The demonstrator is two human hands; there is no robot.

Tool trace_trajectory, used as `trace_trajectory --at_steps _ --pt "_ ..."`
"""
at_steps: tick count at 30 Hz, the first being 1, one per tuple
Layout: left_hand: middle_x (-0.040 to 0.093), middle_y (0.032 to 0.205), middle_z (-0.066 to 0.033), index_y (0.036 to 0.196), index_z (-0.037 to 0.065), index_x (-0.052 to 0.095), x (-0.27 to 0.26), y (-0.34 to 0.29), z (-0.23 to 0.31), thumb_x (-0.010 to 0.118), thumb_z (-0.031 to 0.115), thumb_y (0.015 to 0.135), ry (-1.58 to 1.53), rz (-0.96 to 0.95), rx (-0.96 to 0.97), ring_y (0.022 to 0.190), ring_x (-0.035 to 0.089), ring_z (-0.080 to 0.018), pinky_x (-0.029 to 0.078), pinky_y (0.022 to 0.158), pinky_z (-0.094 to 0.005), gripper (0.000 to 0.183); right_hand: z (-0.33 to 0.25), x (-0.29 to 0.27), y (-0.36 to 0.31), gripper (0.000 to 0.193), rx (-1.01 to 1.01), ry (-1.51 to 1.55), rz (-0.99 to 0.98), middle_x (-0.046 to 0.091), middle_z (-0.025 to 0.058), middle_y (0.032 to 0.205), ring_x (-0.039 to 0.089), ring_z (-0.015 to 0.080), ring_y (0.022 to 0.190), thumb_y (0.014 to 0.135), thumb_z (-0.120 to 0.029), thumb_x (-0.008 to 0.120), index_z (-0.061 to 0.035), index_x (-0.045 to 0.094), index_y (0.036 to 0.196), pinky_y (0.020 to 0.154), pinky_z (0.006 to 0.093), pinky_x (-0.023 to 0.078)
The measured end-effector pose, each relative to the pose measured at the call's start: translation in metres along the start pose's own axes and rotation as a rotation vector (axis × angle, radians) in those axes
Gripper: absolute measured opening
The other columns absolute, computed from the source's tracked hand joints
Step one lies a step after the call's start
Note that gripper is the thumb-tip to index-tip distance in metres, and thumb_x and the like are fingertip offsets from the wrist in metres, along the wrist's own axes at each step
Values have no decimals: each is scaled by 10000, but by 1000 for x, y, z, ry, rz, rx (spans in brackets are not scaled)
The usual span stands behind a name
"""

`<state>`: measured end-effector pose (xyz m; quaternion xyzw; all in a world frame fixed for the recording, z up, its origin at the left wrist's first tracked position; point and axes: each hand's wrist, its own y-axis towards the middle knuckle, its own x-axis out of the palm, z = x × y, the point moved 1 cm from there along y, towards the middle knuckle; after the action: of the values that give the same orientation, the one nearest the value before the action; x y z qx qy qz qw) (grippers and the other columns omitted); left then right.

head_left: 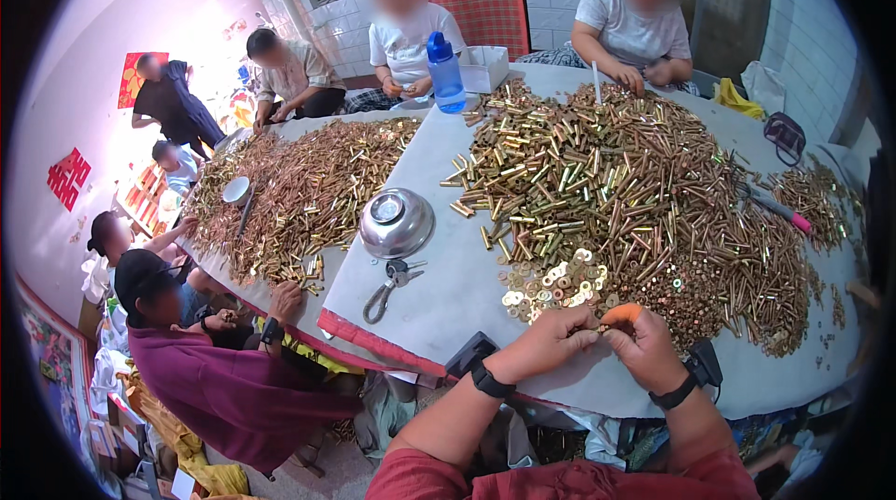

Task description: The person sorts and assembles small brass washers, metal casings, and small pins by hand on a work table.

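My left hand [553,347] and my right hand [648,347] meet over the near edge of the table, thumbs and fingertips pinched together. Whatever small piece they grip is too hidden to name. An orange cover [622,314] wraps a finger of my right hand. Just beyond my left hand lie loose gold-coloured flat washers [560,285]. Small metal nuts [665,290] are heaped past my right hand. Behind both spreads a big mound of brassy metal tubes and rods [597,173]. Each wrist carries a dark band.
An upturned steel bowl [397,223] and keys on a carabiner [378,302] lie to the left. A blue bottle [446,75] and white box [484,69] stand farther back. A pink-tipped tool [779,209] rests right. Several people sit around, some beside another metal heap [299,183].
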<state>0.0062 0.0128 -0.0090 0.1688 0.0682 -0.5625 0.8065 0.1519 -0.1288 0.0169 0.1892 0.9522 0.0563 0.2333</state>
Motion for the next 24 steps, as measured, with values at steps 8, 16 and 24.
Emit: trace_trajectory --at_steps 8,16,24 --pt "601 885 4 1106 43 612 -3 1 -3 594 173 982 -710 136 -437 829 571 -93 461 740 -210 181 8 -10 -2 154 71 312 75 613 3 882 573 71 788 919 -75 657 -34 594 1054 704 230 486" --pt "612 927 -38 1192 88 554 -11 -1 -6 588 231 988 -1095 298 -348 667 442 -74 357 563 -210 252 -26 -13 0 179 96 56 -535 655 38 782 614 104 685 856 -150 699 -38 652 987 636 264 495" --pt "614 1082 -118 1315 54 434 23 -2 7 515 148 1008 -1254 240 -336 919 628 -207 542 772 -309 330 -29 22 -11 201 37 -8 -601 676 72 837 647 190 747 826 -192 711 -56 702 974 685 308 504"
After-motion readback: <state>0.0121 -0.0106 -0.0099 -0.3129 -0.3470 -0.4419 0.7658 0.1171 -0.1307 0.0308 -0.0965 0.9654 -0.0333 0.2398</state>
